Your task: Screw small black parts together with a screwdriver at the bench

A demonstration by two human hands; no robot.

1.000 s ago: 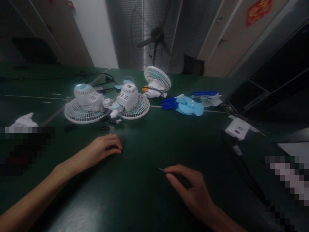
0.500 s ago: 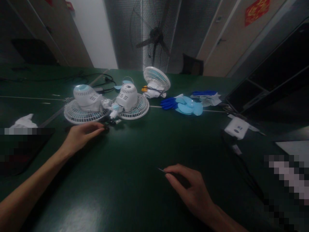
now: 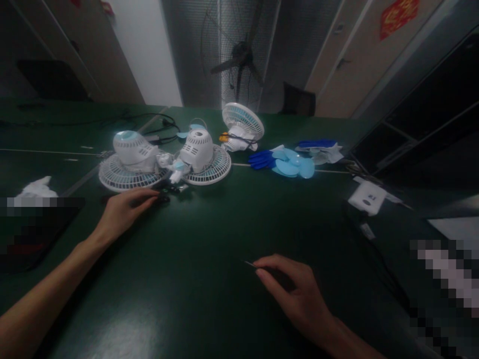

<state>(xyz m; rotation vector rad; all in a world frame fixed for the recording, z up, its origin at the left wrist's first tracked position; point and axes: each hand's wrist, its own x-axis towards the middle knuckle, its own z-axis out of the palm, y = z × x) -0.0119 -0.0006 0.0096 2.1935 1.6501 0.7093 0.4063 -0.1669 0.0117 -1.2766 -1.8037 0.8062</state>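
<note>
A thin metal rod (image 3: 250,264) is pinched between the thumb and forefinger of a person's right hand (image 3: 305,294), its free end jutting left past the fingertips above a green table (image 3: 209,299). The hand enters from the lower right, forefinger above and thumb below, with a rounded gap behind the pinch. At left, the outstretched left arm (image 3: 63,279) crosses the tabletop on a diagonal, and the left hand (image 3: 121,212) is low over the surface, thumb and forefinger nearly together and pointing right. A small dark piece (image 3: 163,199) lies right at those fingertips; whether they grip it cannot be told. Just beyond it are other small parts (image 3: 175,189), too blurred to identify. Behind them, a white fan (image 3: 132,152) and a second fan (image 3: 197,149) lie grille down, while a third fan (image 3: 243,124) sits farther back, its grille tilted up. Light blue blades (image 3: 294,163) rest against a blue glove (image 3: 262,159) to the right.
</note>
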